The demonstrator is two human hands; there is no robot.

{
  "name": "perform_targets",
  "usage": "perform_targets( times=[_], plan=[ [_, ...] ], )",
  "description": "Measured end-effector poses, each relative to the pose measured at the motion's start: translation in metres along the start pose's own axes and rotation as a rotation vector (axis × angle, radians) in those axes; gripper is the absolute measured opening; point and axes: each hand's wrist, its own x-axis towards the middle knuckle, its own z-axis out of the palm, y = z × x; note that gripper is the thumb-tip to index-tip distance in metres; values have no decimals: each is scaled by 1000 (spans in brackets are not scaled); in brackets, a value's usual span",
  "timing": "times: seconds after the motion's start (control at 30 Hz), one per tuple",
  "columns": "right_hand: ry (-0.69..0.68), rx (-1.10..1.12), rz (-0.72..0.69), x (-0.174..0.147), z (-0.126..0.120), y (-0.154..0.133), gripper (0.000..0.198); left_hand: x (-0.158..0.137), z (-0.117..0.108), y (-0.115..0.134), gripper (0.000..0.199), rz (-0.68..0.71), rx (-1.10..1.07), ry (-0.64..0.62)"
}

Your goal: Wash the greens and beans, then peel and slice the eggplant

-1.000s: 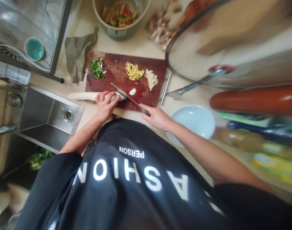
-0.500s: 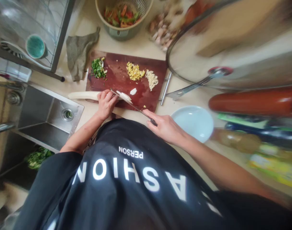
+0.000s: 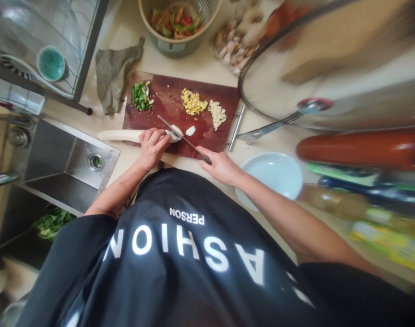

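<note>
My left hand (image 3: pixel 152 146) presses curled fingers round the cut end of a long white vegetable (image 3: pixel 121 135), whose far end juts past the left edge of the cutting board (image 3: pixel 161 119). In my right hand (image 3: pixel 221 167) is the handle of a knife (image 3: pixel 191 144). Its narrow blade slants up and left over the board, right beside the vegetable's cut end. A white slice (image 3: pixel 190 131) lies just right of the blade. Along the back of the board sit piles of chopped greens (image 3: pixel 141 96), yellow bits (image 3: pixel 194 101) and pale minced bits (image 3: pixel 217 114).
A pale blue bowl (image 3: pixel 274 172) stands by my right forearm. Behind the board is a basin (image 3: pixel 171 47) of cut vegetables, with a grey cloth (image 3: pixel 112 79) to its left. The sink (image 3: pixel 81 159) is at left; a large glass lid (image 3: pixel 262 113) leans at right.
My right hand has moved left, pushing the knife further up across the board. The blade now lies closer to the vegetable's end. My left hand has stayed nearly in place.
</note>
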Motion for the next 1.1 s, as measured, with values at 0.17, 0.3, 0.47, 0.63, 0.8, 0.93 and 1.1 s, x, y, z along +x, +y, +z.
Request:
perform_targets(
  times=[0.17, 0.3, 0.47, 0.63, 0.8, 0.93, 1.1],
  plan=[
    [19, -34, -29, -27, -17, -8, 51, 1, -2, -1, 35, 5, -28, 18],
    [-9, -87, -48, -47, -25, -15, 49, 3, -3, -2, 47, -4, -39, -7],
    [-38, -110, -18, -36, -17, -15, 51, 3, -1, -3, 38, -17, -92, 5],
    [-28, -46, 4, -3, 1, -10, 53, 3, -2, -2, 32, 20, -46, 16],
    [25, -9, -6, -10, -5, -9, 53, 3, -8, -2, 30, 33, -62, -5],
    [5, -68, -34, -33, -17, -18, 52, 3, -6, -2, 33, 18, -54, 0],
    [-29, -75, -27, -47, -26, -20, 51, 4, -2, -2, 38, -24, -66, -29]
  ],
)
